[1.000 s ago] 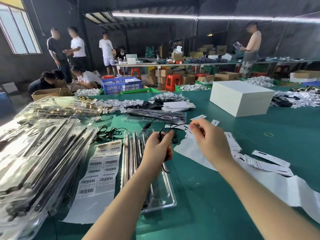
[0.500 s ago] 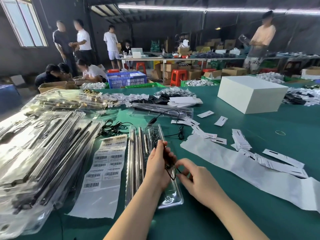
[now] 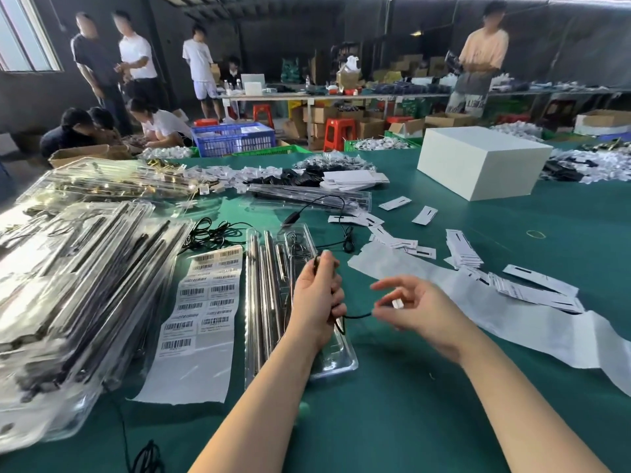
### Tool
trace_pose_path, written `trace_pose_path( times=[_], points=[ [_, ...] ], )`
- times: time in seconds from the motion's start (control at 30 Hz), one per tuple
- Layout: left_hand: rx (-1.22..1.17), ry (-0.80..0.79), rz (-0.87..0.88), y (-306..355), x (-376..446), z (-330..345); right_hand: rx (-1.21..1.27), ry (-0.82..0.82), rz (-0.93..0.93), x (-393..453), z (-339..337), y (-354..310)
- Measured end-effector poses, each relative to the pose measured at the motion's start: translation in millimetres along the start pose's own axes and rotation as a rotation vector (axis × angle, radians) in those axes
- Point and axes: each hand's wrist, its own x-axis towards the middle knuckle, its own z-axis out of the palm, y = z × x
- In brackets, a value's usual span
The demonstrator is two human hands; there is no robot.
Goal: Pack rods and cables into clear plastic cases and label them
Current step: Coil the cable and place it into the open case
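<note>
An open clear plastic case lies lengthwise on the green table in front of me, with metal rods in its left slots. My left hand hovers over the case's right side and grips a bunched black cable. The cable's far part runs up the table past the case's top end. My right hand is just to the right of the left, fingers spread, pinching the cable's end near a small white piece. A sheet of barcode labels lies left of the case.
Stacked filled clear cases cover the table's left side. More cases lie beyond. White backing paper and loose white tags spread to the right. A white box stands at far right. Several people work in the background.
My right hand has drawn away from the left to the right and lifted, pulling a short length of cable out. The left hand keeps hold of the bunch over the case.
</note>
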Motion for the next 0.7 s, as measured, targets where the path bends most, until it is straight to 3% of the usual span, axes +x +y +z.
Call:
trace_pose_path(
  times=[0.07, 0.13, 0.2, 0.4, 0.5, 0.57, 0.7],
  points=[
    [0.373, -0.071, 0.103, -7, -3, 6, 0.242, 0.146, -0.032, 3, 0, 0],
    [0.722, -0.125, 0.211, -12, -8, 10, 0.302, 0.232, -0.067, 5, 4, 0],
    [0.851, -0.131, 0.247, -13, -10, 12, 0.287, 0.277, -0.106, 6, 8, 1],
    [0.997, -0.144, 0.362, -4, -15, 18, 0.458, 0.173, -0.112, 8, 19, 6],
    [1.078, -0.11, 0.442, -2, -16, 22, 0.577, 0.211, -0.151, 8, 21, 4],
    [1.194, -0.078, 0.452, 0, -17, 25, 0.527, 0.253, -0.178, 7, 21, 1],
    [0.83, -0.146, 0.32, 4, -21, 31, 0.377, 0.257, -0.184, 5, 21, -5]
  ],
)
